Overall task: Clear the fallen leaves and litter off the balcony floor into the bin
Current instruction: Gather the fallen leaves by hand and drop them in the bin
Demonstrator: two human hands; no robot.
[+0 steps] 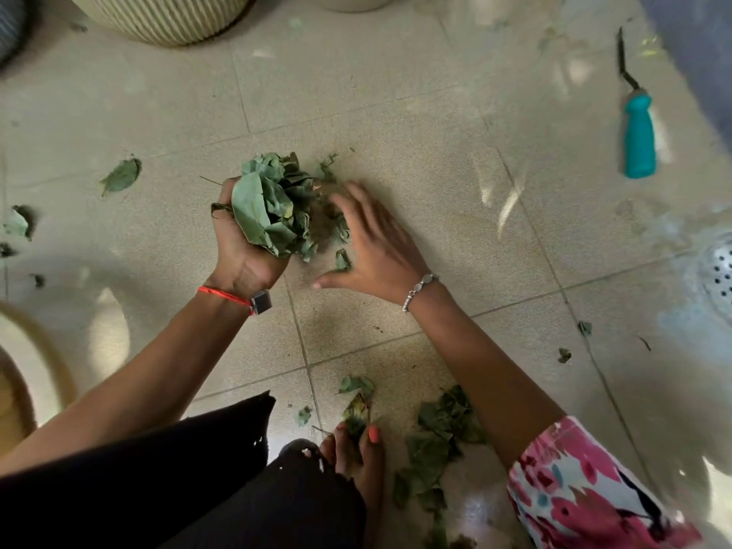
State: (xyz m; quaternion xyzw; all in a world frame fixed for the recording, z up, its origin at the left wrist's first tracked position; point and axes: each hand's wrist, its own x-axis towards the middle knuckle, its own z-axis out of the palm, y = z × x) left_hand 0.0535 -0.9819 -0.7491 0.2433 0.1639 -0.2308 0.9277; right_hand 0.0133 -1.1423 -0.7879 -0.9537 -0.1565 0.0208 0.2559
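My left hand (241, 251) grips a thick bunch of dry green leaves (273, 208) just above the tiled floor (435, 184). My right hand (376, 247) lies flat beside it, fingers spread, pressing against the bunch and loose bits on the tile. More fallen leaves lie by my foot in a pile (439, 441). A single leaf (121, 176) and scraps (18, 223) lie to the left. No bin can be made out with certainty.
A teal-handled garden tool (638, 134) lies at the upper right. A ribbed plant pot (166, 17) stands at the top left. A floor drain (719, 271) is at the right edge. A round beige rim (35, 350) shows at the left.
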